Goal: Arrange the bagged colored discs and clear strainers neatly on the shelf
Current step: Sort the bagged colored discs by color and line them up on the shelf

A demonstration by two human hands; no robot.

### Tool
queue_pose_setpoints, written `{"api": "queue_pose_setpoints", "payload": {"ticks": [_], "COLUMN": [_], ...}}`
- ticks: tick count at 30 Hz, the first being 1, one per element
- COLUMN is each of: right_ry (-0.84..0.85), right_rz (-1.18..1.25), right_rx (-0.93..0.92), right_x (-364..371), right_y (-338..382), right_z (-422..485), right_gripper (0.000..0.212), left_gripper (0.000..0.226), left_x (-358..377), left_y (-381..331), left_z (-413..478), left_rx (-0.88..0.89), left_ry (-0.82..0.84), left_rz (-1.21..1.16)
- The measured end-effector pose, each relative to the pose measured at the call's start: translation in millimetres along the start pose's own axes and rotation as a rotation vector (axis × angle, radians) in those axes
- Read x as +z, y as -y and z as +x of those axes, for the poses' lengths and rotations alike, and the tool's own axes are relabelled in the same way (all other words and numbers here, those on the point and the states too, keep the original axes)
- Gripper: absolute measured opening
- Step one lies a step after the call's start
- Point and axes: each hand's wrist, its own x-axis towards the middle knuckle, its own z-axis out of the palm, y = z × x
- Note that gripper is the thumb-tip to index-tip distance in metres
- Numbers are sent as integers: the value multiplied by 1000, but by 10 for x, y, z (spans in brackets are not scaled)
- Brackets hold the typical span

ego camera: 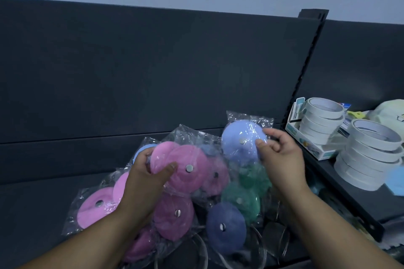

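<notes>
Fingers (260, 142) of right hand (282, 159) are pinching a bagged light-blue disc (238, 144); left hand (144, 179) is gripping a bagged pink disc (188, 166) w/ fingers curled, above the pile on the shelf (43, 203). Sorting step seems underway; next, prob. laying bags flat in rows.

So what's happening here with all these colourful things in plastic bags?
A person is sorting bagged discs on a dark shelf. The left hand grips a clear bag holding pink round discs, while the right hand pinches a bag with a light blue round disc. More pink, green and navy bagged discs lie heaped below. Stacks of white tape rolls sit to the right.
</notes>
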Motion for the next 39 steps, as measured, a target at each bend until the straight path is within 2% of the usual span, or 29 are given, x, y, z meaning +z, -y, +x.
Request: {"api": "queue_pose_setpoints", "payload": {"ticks": [4, 8, 14, 18, 20, 22, 26, 29, 36, 39], "right_ry": [4, 86, 486, 678, 697, 631, 562, 545, 752, 825], "right_rz": [152, 346, 586, 690, 684, 655, 492, 421, 301, 295], "right_rx": [-48, 33, 367, 552, 625, 662, 601, 576, 546, 517], "right_x": [88, 415, 1107, 1540, 1731, 1881, 2211, 2543, 3369, 3665], "right_y": [234, 384, 496, 530, 541, 542, 551, 590, 810, 893], "right_z": [26, 12, -239, -575, -808, -1055, -1711, -2355, -3972, -4471], "right_gripper": [19, 21, 23, 25, 25, 25, 26, 22, 17, 18], "left_gripper": [42, 38, 35, 35, 35, 35, 38, 32, 42, 41], "left_x": [-66, -271, -731, -1100, -1292, -1506, -2124, -2688, -4100, -4602], "left_y": [-50, -138, -219, -237, -239, -244, -277, -264, -289, -366], "left_z": [24, -37, -381, -634, -778, -915, -1249, -1626, -2558, -2823], "left_rx": [9, 34, -3, -37, -86, -133, -172, -193, -234, -263], "left_ry": [-84, -250, -497, -569, -564, -558, -542, -537, -622, -603], "left_rz": [-59, -103, -136, -164, -237, -337, -472, -536, -527, -575]}}
